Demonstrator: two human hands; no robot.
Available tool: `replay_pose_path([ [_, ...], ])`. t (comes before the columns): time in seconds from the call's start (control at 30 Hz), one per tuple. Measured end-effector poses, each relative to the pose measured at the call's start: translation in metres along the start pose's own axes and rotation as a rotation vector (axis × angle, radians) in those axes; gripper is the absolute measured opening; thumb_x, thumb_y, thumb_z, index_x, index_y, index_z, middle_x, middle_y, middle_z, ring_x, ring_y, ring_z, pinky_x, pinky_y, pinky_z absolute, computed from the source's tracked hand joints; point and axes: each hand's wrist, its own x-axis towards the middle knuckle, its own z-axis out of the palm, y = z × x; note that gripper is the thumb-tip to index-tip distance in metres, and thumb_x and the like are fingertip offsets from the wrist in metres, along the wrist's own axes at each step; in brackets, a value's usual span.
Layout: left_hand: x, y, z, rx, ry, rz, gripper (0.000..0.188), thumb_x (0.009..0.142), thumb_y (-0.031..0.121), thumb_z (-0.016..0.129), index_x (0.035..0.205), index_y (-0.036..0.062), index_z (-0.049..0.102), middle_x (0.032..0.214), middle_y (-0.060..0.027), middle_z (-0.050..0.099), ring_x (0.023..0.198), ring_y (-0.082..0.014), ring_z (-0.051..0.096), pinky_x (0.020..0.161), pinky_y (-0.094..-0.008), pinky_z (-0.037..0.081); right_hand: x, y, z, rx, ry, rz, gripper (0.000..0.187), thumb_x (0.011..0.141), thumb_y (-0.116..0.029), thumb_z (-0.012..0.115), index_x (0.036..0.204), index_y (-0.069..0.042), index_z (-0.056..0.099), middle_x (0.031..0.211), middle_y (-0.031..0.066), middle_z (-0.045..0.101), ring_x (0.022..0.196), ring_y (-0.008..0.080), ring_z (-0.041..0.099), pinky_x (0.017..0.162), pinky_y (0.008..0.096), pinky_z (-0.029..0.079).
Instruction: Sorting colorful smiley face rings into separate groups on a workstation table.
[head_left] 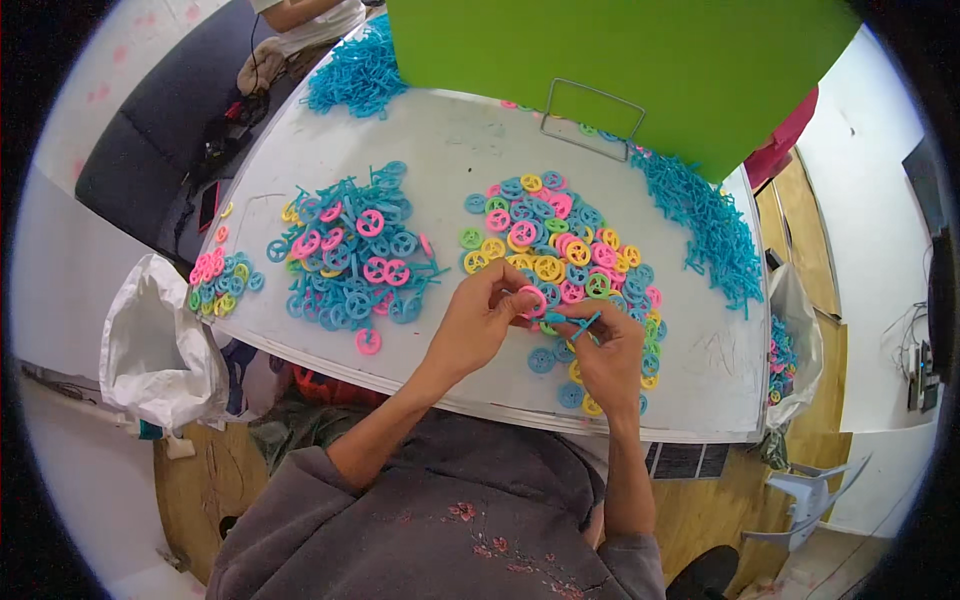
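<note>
Head view: both hands are together above the near part of the white desk (440, 150). The left hand (478, 312) pinches a pink wheel (539, 293) between thumb and fingers, and the right hand (612, 358) pinches a blue stick (581, 326) with a forked end. The stick lies just to the right of the wheel, its long axis running roughly sideways, one end toward the wheel; whether the two touch is too small to tell. The right hand is nearer the stick, the left nearer the wheel. Loose coloured wheels (548, 268) spread beyond and beneath the hands; a heap of blue sticks (700, 230) lies farther right.
</note>
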Motion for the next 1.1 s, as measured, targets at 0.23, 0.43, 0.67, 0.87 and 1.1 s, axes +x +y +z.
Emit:
replay_pose_path([
  [0.23,-0.005,-0.010,0.009,0.234,0.123,0.183,0.003,0.091,-0.003,0.051,0.090,-0.0003,0.051,0.085,-0.0073,0.061,0.081,-0.0139,0.061,0.074,-0.0299,0.055,0.001,-0.001,0.004,-0.125,0.032,0.069,0.013,0.080,0.008,0.063,0.091,0.001,0.065,0.077,0.0041,0.065,0.071,0.0106,0.063,0.066,0.0232,0.051],
  [0.43,-0.004,-0.017,0.012,0.024,0.126,0.132,0.002,0.090,-0.002,0.053,0.091,-0.0012,0.051,0.085,-0.0082,0.062,0.081,-0.0140,0.062,0.077,-0.0294,0.054,0.004,0.013,0.003,-0.060,0.091,0.062,0.010,0.081,0.000,0.068,0.090,0.000,0.064,0.076,0.0087,0.068,0.068,0.0117,0.065,0.063,0.0235,0.051],
  [0.67,-0.007,-0.012,0.016,0.178,0.254,0.286,0.015,0.092,0.000,0.050,0.101,-0.0031,0.063,0.090,-0.0105,0.066,0.083,-0.0153,0.064,0.078,-0.0287,0.054,0.004,0.006,0.008,-0.046,0.139,0.048,0.014,0.080,0.001,0.069,0.093,0.001,0.065,0.077,0.0094,0.068,0.067,0.0100,0.064,0.059,0.0210,0.049],
  [0.87,-0.006,-0.016,0.019,0.407,0.340,0.419,0.020,0.087,-0.007,0.050,0.098,0.0001,0.065,0.088,-0.0131,0.066,0.081,-0.0204,0.066,0.070,-0.0299,0.052,0.001,-0.002,0.014,-0.184,0.147,0.112,0.012,0.079,0.001,0.070,0.091,0.000,0.067,0.077,0.0066,0.068,0.067,0.0091,0.063,0.059,0.0205,0.049],
  [1.1,-0.006,-0.013,0.024,0.493,0.375,0.513,0.022,0.083,-0.011,0.052,0.095,0.0004,0.067,0.082,-0.0133,0.067,0.075,-0.0233,0.068,0.066,-0.0302,0.052,0.004,0.006,0.011,0.172,0.044,0.138,0.015,0.083,-0.008,0.069,0.094,0.001,0.066,0.080,0.0068,0.068,0.071,0.0104,0.063,0.062,0.0235,0.049],
])
